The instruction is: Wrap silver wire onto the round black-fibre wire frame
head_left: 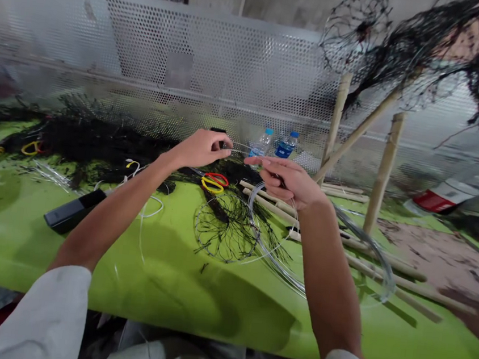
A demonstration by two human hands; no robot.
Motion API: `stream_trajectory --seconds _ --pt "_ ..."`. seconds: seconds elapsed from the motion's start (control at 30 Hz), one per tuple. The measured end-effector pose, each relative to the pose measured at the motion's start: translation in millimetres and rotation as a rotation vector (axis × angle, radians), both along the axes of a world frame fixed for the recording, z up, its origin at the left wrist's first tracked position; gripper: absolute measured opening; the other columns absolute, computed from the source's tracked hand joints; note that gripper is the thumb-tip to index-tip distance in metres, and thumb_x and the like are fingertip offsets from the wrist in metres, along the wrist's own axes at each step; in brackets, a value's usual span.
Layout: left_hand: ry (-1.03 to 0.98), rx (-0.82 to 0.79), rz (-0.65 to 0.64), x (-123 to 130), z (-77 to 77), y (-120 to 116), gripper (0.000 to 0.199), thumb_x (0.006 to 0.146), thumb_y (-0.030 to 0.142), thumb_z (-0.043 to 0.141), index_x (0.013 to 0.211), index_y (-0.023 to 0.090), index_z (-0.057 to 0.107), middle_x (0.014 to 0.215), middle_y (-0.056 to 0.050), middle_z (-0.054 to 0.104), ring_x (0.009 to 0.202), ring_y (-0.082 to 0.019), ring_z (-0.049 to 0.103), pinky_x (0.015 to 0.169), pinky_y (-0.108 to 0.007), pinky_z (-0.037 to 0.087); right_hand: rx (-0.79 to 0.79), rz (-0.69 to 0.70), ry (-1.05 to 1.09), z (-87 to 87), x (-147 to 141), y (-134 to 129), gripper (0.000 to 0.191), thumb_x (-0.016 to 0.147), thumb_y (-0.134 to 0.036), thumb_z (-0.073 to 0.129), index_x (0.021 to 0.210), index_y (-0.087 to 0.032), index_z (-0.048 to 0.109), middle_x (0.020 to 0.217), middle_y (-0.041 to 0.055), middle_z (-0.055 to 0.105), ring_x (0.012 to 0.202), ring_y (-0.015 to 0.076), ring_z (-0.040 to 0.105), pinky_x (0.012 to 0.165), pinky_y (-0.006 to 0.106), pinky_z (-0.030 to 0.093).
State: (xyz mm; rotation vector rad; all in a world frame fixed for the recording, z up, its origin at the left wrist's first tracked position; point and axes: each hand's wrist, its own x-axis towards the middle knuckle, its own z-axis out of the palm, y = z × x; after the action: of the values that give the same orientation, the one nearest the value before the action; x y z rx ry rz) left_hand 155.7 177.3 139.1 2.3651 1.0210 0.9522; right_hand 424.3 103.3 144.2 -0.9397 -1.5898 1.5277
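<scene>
A thin clear plastic line (242, 145) runs between my two hands above the green table. My left hand (202, 148) pinches it between thumb and fingers. My right hand (287, 180) is closed on it too, index finger pointing left and the other fingers curled. From the right hand the line loops down to the table. Beneath the hands lies a small round black net (226, 226) on a ring. A coil of clear line (283, 274) rests beside the net, passing partly behind my right forearm. Scissors with red and yellow handles (213, 182) lie just behind the net.
Wooden sticks (391, 281) lie at right, others stand upright with black netting (412, 43) above. A dark heap of netting (76, 139) covers the back left. A black box-shaped object (74, 210) sits near my left forearm. Water bottles (286, 144) stand before the perforated metal panel (234, 65).
</scene>
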Motion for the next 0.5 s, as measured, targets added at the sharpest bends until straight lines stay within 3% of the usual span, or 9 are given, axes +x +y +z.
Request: stream_trajectory --seconds 0.03,0.13,0.27,0.5 --pt "0.009 -0.018 -0.039 2 4.4 3 0.024 0.089 0.034 0.069 0.103 0.016 0.075 0.085 -0.005 0.071 0.080 -0.018 0.064 0.083 -0.031 0.046 0.027 -0.009 -0.030 1.7 0 0 0.030 0.098 -0.037 0.061 0.118 -0.018 0.072 0.060 -0.0069 0.032 0.038 0.0022 0.019 0.031 0.017 0.013" --pt "0.017 -0.070 -0.120 -5 7.7 13 0.024 0.092 0.034 0.063 0.083 0.014 0.075 0.079 -0.004 0.069 0.074 -0.014 0.060 0.074 -0.027 0.044 0.076 -0.037 -0.143 0.1 6 1 0.029 0.098 -0.039 0.062 0.113 -0.017 0.074 0.058 -0.0049 0.037 0.041 0.0040 0.027 0.034 0.018 0.019" --pt "0.013 -0.111 -0.122 -28 2.6 22 0.023 0.089 0.033 0.065 0.079 0.014 0.074 0.070 -0.002 0.065 0.065 -0.012 0.054 0.065 -0.024 0.040 0.075 -0.056 -0.208 -10.7 13 2 0.026 0.099 -0.035 0.062 0.102 -0.013 0.076 0.055 -0.0042 0.039 0.046 0.0066 0.034 0.041 0.021 0.031" --pt "0.000 -0.113 -0.036 -57 -2.1 28 0.030 0.092 0.043 0.061 0.086 0.016 0.073 0.053 0.005 0.048 0.047 -0.007 0.033 0.052 -0.025 0.027 0.061 -0.127 -0.156 -26.0 26 -1 0.028 0.095 -0.042 0.065 0.091 -0.015 0.070 0.055 -0.0049 0.041 0.046 0.0074 0.040 0.043 0.022 0.032"
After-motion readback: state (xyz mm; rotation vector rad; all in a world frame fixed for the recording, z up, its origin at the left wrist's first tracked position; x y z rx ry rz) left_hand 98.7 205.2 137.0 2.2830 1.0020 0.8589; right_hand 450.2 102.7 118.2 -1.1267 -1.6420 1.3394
